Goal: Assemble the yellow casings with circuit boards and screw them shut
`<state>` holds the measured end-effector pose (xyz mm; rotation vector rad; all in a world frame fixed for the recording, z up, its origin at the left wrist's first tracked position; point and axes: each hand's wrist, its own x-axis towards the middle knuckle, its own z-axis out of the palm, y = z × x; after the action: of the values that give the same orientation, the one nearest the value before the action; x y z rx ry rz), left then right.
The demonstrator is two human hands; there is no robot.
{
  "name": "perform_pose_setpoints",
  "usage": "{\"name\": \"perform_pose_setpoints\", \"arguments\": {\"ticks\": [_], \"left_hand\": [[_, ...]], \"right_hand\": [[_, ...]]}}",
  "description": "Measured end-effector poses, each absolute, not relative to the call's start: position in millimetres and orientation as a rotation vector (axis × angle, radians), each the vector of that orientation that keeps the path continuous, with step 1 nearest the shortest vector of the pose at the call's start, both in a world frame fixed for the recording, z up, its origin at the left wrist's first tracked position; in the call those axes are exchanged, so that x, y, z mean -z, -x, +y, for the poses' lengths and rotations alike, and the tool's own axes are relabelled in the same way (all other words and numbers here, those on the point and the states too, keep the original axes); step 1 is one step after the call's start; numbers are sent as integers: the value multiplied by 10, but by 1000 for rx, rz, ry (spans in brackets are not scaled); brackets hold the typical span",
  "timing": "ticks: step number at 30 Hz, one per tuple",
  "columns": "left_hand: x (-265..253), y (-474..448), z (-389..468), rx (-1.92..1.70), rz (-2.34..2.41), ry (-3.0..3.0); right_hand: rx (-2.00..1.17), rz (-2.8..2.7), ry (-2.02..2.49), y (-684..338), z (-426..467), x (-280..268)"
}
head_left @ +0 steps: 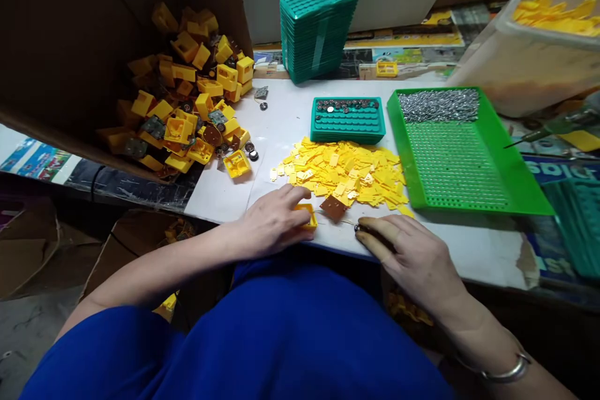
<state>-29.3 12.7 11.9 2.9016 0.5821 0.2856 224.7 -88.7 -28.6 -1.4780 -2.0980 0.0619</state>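
My left hand (276,222) is closed round a small yellow plastic housing (307,217) at the front of the white work surface. My right hand (412,250), to the right of it, pinches a small dark round part (357,228) between thumb and fingers. Between the hands lies a brown circuit board (334,207), with thin wires running out toward both sides. Just behind the board spreads a heap of flat yellow plastic pieces (347,169). How the wires sit inside the housing is hidden by my left fingers.
A cardboard box on its side spills yellow housings (201,94) at left. Behind the heap are a teal tray (347,131) of round parts and a teal tray stack (319,31). A green tray (459,162) of metal pins, a screwdriver (553,128) and a plastic tub (506,56) are right.
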Motion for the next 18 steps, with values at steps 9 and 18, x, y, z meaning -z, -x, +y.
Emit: {"name": "perform_pose_setpoints", "arguments": {"ticks": [9,18], "left_hand": [[-209,405,37,-107,687,-2571],[-196,291,136,-103,652,-2324]], "right_hand": [[-14,-2121,1526,-2236,-905,288],[-745,-1695,1512,-2200,-847,155]]}}
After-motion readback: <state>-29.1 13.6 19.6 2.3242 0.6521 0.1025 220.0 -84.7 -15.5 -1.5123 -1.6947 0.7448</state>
